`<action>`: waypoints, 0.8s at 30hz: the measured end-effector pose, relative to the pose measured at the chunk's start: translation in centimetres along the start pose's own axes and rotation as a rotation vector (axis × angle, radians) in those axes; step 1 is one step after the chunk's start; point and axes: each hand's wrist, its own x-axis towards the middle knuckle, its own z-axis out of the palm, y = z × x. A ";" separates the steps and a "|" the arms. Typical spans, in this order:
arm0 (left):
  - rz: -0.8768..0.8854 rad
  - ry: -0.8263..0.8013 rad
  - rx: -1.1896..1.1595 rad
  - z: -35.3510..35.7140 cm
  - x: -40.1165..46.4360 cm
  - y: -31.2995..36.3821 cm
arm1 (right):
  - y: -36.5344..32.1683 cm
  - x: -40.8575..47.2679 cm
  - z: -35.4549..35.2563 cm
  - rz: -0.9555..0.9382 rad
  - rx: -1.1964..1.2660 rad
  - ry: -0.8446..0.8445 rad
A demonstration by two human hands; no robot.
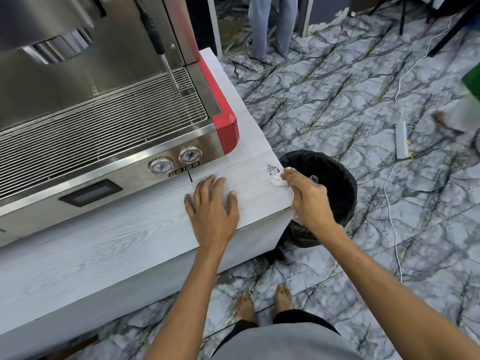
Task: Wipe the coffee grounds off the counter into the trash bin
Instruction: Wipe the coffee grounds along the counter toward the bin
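Observation:
A small dark smear of coffee grounds (272,169) lies near the right-hand corner of the pale wood-grain counter (104,255). My right hand (306,196) presses a crumpled white tissue (278,181) on the counter just below the grounds, at the edge. Directly beyond that edge, on the floor, stands a round trash bin (335,183) lined with a black bag. My left hand (211,206) rests flat on the counter, fingers spread, to the left of the tissue.
A steel and red espresso machine (109,105) fills the counter's back left, its steam wand (166,61) hanging over the drip grate. A white power strip (401,140) and cables lie on the marbled floor. Another person's legs (270,24) stand at the back. My bare feet (265,302) are below.

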 end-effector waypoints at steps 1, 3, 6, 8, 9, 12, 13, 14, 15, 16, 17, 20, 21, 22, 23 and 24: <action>-0.003 0.001 0.003 0.0 0.0 0.0 | 0.1 0.4 -0.4 0.032 0.012 0.000; -0.002 0.001 0.007 0.0 0.0 0.0 | 0.3 1.3 -1.2 0.112 0.007 -0.015; -0.001 0.000 -0.001 0.0 0.0 0.0 | -0.1 2.2 -2.3 0.163 -0.010 0.037; -0.006 0.005 -0.017 -0.1 0.0 0.0 | -1.2 2.4 -2.3 0.053 -0.011 0.099; -0.012 0.008 -0.029 -0.1 0.0 0.0 | -1.9 2.2 -1.8 -0.025 -0.011 0.103; -0.040 0.022 -0.098 -0.2 0.1 -0.3 | -3.7 0.7 0.7 -0.190 0.006 -0.025; -0.053 0.027 -0.129 -0.3 0.2 -0.3 | -4.0 0.1 1.7 -0.224 -0.013 -0.083; -0.065 0.032 -0.158 -0.3 0.2 -0.3 | -4.3 -0.5 2.6 -0.251 -0.055 -0.133; -0.072 0.038 -0.179 -0.3 0.2 -0.3 | -4.5 -1.0 3.3 -0.274 -0.110 -0.166; -0.075 0.044 -0.190 -0.4 0.2 -0.4 | -4.7 -1.4 4.0 -0.285 -0.160 -0.185; -0.074 0.049 -0.191 -0.3 0.2 -0.5 | -5.0 -1.8 4.4 -0.282 -0.196 -0.198; -0.070 0.050 -0.180 -0.1 0.2 -0.6 | -5.7 -2.6 5.2 -0.284 -0.270 -0.187; -0.067 0.050 -0.177 -0.1 0.2 -0.5 | -5.8 -2.6 5.3 -0.288 -0.283 -0.187; -0.063 0.053 -0.173 -0.2 0.2 -0.5 | -5.8 -2.6 5.5 -0.292 -0.294 -0.191; -0.056 0.060 -0.169 -0.2 0.1 -0.4 | -5.9 -2.4 5.6 -0.293 -0.303 -0.196; -0.050 0.065 -0.165 -0.2 0.1 -0.4 | -5.8 -2.1 5.7 -0.290 -0.310 -0.201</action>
